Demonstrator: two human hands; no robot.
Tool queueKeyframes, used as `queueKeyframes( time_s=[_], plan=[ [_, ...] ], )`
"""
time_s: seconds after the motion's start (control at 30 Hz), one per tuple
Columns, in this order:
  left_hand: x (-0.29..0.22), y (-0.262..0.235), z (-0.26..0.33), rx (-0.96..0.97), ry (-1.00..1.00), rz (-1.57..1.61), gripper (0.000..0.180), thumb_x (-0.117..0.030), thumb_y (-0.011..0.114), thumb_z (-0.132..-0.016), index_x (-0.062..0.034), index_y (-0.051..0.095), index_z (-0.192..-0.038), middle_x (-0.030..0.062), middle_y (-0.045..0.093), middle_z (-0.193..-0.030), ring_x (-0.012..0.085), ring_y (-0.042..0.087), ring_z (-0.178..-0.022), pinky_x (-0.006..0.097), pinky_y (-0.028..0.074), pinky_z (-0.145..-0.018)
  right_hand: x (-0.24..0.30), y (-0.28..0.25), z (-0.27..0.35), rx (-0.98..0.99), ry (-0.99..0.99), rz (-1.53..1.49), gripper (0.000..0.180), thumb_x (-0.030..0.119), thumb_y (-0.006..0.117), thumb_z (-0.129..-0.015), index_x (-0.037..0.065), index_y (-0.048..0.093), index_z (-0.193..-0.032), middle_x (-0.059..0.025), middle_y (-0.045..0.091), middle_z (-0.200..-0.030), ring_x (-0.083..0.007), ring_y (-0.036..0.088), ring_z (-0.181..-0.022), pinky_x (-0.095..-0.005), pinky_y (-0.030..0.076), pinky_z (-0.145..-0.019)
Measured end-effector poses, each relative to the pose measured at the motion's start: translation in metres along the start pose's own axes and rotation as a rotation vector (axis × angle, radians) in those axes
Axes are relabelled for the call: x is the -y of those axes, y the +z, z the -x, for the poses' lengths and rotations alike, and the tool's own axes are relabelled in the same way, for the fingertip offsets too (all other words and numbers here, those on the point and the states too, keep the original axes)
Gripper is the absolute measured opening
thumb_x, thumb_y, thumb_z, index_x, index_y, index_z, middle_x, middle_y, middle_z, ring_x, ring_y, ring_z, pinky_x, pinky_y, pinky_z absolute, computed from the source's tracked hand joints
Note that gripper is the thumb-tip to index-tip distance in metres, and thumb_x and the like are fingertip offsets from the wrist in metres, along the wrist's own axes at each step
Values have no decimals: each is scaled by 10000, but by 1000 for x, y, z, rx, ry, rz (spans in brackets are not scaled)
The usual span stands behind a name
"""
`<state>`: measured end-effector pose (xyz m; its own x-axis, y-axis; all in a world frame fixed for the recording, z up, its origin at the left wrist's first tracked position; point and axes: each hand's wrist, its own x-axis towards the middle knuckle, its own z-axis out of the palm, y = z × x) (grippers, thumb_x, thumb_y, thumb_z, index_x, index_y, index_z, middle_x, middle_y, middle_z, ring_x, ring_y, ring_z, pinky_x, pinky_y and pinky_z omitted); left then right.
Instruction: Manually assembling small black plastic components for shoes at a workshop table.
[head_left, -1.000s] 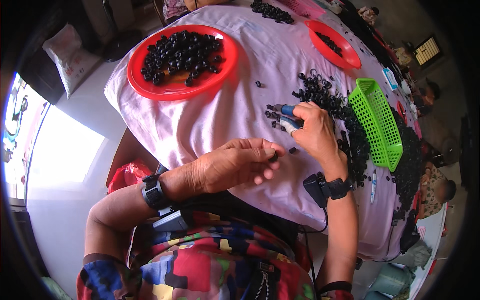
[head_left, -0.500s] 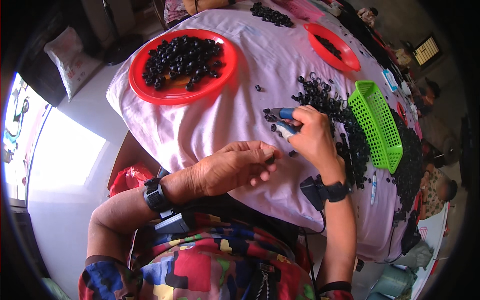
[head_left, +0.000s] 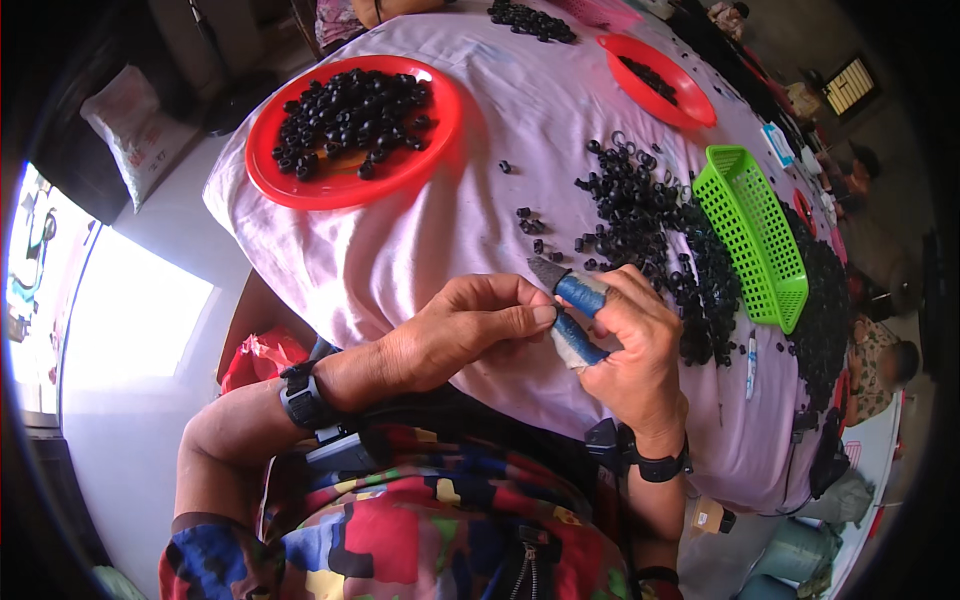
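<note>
My left hand (head_left: 480, 325) is closed in a pinch, thumb against forefinger, on a small black piece that the fingertips mostly hide. Against those fingertips my right hand (head_left: 635, 345) is closed, its thumb and forefinger side covered with blue and whitish wrapping (head_left: 582, 293). A dark grey pointed blade (head_left: 546, 270) juts out beyond the upper blue wrap; how it is fixed or held is hidden. Just beyond the hands, a few loose black ring-shaped pieces (head_left: 530, 222) lie on the pink cloth (head_left: 430, 240), left of a large heap of black pieces (head_left: 630, 205).
A red plate (head_left: 262, 165) piled with black pieces stands at far left. Right of the heap is a green perforated basket (head_left: 750, 240). Farther off are a red bowl (head_left: 690, 108) and another black pile (head_left: 532, 22). A pen (head_left: 751, 368) lies at right. Other people sit along the table.
My right hand has drawn nearer from the loose pieces to my left hand, and the two now meet. My left fingers have closed more tightly. The view has shifted slightly.
</note>
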<state>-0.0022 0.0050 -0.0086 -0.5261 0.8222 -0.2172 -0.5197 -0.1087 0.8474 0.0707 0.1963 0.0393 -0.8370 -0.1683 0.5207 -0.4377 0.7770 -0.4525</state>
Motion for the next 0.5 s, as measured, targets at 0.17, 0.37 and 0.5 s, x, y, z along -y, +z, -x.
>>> queueKeyframes(
  time_s=[0.17, 0.37, 0.5],
  plan=[
    [-3, 2, 2, 7, -18, 65, 208, -301, 705, -988, -99, 697, -1038, -61, 604, -811, 40, 529, -698, 214, 401, -612, 3, -3, 7, 13, 64, -102, 359, -54, 746, -723, 16, 729, -1075, -101, 686, -939, -287, 658, -829, -372, 552, -704],
    [-8, 2, 2, 41, -137, 147, 121, -233, 670, -1006, -121, 671, -1051, -37, 603, -859, 69, 536, -715, 222, 419, -644, -3, 0, 16, 31, 147, -215, 321, -26, 774, -748, 2, 730, -1065, -109, 716, -988, -267, 664, -830, -344, 544, -679],
    [-1, 3, 1, 26, -71, 184, 164, -249, 664, -1001, -93, 666, -1051, -20, 623, -847, 68, 550, -689, 233, 400, -555, -3, -2, 14, 12, 107, -222, 339, -9, 797, -736, 6, 735, -1069, -111, 720, -1002, -273, 660, -831, -353, 540, -681]
  ],
)
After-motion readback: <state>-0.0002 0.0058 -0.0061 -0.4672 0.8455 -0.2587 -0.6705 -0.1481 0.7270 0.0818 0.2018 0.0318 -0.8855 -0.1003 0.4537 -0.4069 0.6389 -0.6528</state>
